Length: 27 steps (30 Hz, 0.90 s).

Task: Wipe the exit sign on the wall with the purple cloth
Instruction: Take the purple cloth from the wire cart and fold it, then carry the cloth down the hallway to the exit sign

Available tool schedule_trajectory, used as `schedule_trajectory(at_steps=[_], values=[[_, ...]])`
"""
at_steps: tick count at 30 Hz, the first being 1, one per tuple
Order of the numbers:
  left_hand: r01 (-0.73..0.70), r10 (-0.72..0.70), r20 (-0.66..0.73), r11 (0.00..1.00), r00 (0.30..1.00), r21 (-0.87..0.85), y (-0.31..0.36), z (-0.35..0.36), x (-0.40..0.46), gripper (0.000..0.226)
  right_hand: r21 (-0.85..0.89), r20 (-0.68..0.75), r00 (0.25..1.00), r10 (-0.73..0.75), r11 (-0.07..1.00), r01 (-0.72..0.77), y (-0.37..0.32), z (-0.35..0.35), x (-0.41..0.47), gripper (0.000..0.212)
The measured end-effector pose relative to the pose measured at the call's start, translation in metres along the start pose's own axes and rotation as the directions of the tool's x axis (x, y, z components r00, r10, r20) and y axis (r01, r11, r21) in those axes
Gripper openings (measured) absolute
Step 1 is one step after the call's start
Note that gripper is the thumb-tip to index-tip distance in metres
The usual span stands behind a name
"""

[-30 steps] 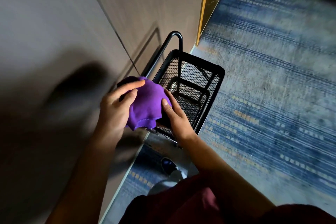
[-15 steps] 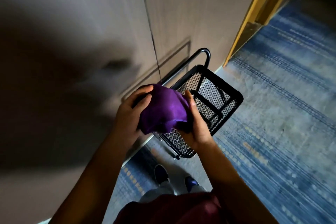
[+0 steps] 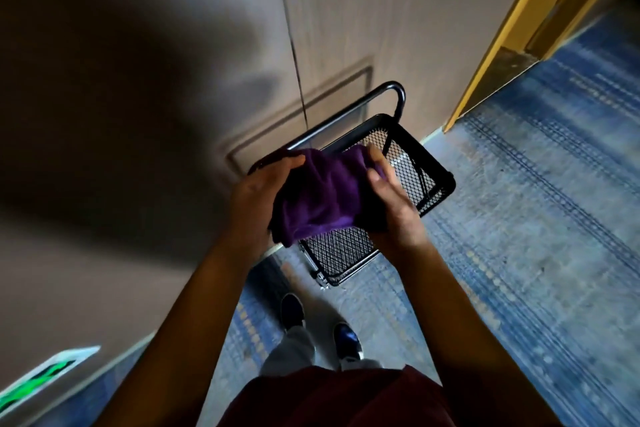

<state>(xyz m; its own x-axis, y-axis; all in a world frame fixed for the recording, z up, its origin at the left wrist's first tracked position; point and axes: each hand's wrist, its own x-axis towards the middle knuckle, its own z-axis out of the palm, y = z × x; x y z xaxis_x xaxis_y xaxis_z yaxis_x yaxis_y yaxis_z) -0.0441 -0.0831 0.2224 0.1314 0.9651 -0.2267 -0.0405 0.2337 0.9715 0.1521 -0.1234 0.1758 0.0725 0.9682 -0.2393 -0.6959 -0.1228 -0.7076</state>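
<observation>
The purple cloth (image 3: 320, 196) is bunched between both my hands, above the near end of a black mesh cart. My left hand (image 3: 258, 194) grips its left side with the thumb over the top edge. My right hand (image 3: 391, 204) holds the right side, fingers curled round the cloth's far end. The exit sign (image 3: 33, 383), a pale plate with green marks, sits low on the wall near the floor at the bottom left, far from both hands and partly cut off by the frame edge.
A black mesh cart (image 3: 431, 163) with a tube handle stands against the brown panelled wall (image 3: 346, 10). Blue patterned carpet (image 3: 536, 201) spreads to the right. A yellow door frame (image 3: 512, 35) rises at the upper right. My feet (image 3: 322, 329) stand just behind the cart.
The view has swung back and to the left, bringing the exit sign into the bottom left corner. Both hands have kept hold of the cloth and pulled it wider between them.
</observation>
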Motion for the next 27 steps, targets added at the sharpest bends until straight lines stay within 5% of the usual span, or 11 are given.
schedule_trajectory(at_steps=[5, 8, 12, 20, 27], values=[[-0.050, 0.044, -0.155, 0.998, 0.987, -0.035, -0.012, -0.036, -0.036, 0.034, -0.456, 0.141, 0.987, 0.073, 0.890, -0.001, 0.018, 0.028, 0.002, 0.049], [-0.050, 0.010, -0.348, 0.993, 0.937, -0.105, -0.011, -0.070, -0.065, 0.030, -0.560, 0.194, 0.972, 0.130, 0.829, 0.002, 0.030, 0.060, 0.004, 0.034], [-0.136, -0.021, -0.548, 0.960, 0.836, -0.244, -0.013, -0.131, -0.120, 0.038, -0.599, 0.346, 0.892, 0.290, 0.801, -0.028, 0.070, 0.119, -0.003, 0.046], [-0.348, 0.000, -0.882, 0.919, 0.471, -0.186, -0.028, -0.269, -0.276, 0.037, -0.709, 0.615, 0.620, 0.488, 0.686, 0.164, 0.228, 0.263, -0.077, 0.052], [-0.283, 0.141, -0.974, 0.955, 0.176, 0.087, -0.048, -0.360, -0.435, 0.026, -0.647, 0.739, 0.334, 0.585, 0.755, 0.108, 0.350, 0.380, -0.192, 0.050]])
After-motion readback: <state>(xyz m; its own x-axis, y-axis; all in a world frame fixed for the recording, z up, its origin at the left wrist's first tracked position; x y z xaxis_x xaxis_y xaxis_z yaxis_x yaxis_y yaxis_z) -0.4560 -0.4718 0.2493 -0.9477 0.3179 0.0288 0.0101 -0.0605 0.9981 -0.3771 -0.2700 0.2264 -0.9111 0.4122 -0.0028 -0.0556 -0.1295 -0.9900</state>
